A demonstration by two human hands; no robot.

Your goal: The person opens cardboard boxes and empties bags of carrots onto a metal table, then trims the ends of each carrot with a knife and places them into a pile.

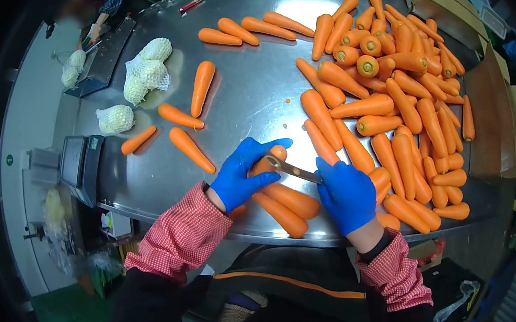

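Observation:
My left hand (241, 170), in a blue glove, is closed around a carrot (279, 152) near the front edge of the metal table. In my blue-gloved right hand (349, 193) is a short knife (300, 173). Its flat metal blade points left and crosses the end of the held carrot; the handle is hidden in my fingers. Just below the blade lie two loose carrots (280, 215), close to my left hand. A large pile of carrots (394, 106) spreads beyond and right of my right hand.
Several single carrots (202, 87) lie across the left of the steel table (246, 85). White net-wrapped produce (148, 73) sits farther left, near a scale (81, 162). A red-handled knife (199, 2) rests at the far edge. Cardboard (493, 109) borders the pile; another person (102, 6) stands far left.

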